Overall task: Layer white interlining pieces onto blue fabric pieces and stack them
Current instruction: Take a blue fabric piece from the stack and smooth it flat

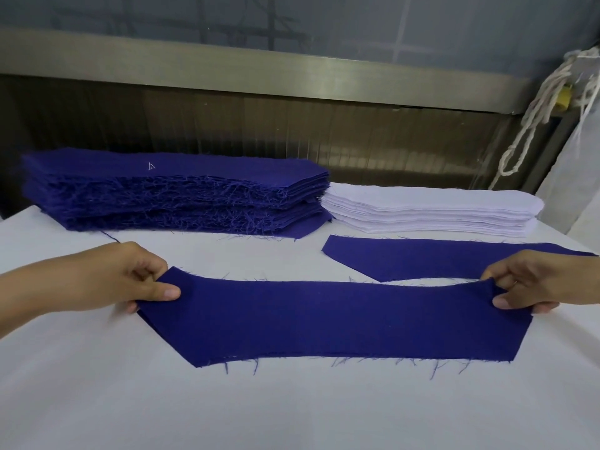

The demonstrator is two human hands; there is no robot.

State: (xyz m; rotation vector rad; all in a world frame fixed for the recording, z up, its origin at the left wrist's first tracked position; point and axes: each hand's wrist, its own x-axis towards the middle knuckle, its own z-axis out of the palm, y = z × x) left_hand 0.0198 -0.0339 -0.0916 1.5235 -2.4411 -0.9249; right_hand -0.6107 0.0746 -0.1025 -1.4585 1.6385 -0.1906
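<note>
A long blue fabric piece (pixel 328 319) with frayed edges lies stretched across the white table (pixel 292 407) in front of me. My left hand (pixel 120 276) pinches its left end between thumb and fingers. My right hand (pixel 532 280) pinches its right end the same way. A second blue piece (pixel 431 256) lies flat just behind it on the right. At the back left stands a tall stack of blue pieces (pixel 168 190). Beside it, at the back right, sits a lower stack of white interlining pieces (pixel 431 207).
A dark panel with a metal rail (pixel 292 69) runs behind the table. White knotted rope (pixel 532 118) and a translucent sheet (pixel 581 164) hang at the far right, near the table's right edge.
</note>
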